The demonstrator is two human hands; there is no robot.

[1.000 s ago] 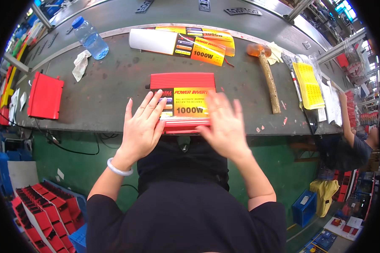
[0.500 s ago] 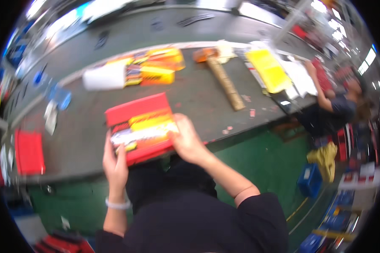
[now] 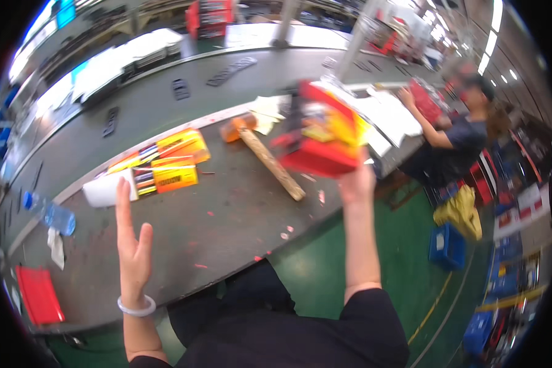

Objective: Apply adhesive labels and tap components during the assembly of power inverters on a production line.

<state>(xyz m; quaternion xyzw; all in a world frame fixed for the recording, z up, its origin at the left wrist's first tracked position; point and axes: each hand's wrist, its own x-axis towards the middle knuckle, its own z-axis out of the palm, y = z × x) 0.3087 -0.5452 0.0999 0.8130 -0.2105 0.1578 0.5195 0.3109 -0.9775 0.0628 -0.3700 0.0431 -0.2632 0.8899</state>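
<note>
My right hand [image 3: 356, 183] grips a red case [image 3: 325, 154] from below, holding it up over the right part of the workbench. The case is smeared by motion, and a yellow and orange printed label shows on it. My left hand [image 3: 134, 254] is raised over the bench with fingers straight and nothing in it. Beyond its fingertips lie orange and yellow printed sheets [image 3: 176, 176] with a white curled end [image 3: 101, 191]. Between my hands a mallet [image 3: 270, 161] with an orange head and wooden handle rests on the bench.
A water bottle [image 3: 56, 216], a crumpled tissue [image 3: 56, 248] and a flat red piece [image 3: 40, 295] lie at the left. White papers [image 3: 387, 115] are at the right, near a seated co-worker [image 3: 463, 126]. A blue crate [image 3: 446, 246] stands on the green floor.
The red case has gone from in front of me, held in both hands, to the upper right in my right hand alone. My left hand has let go and opened. The view has shifted.
</note>
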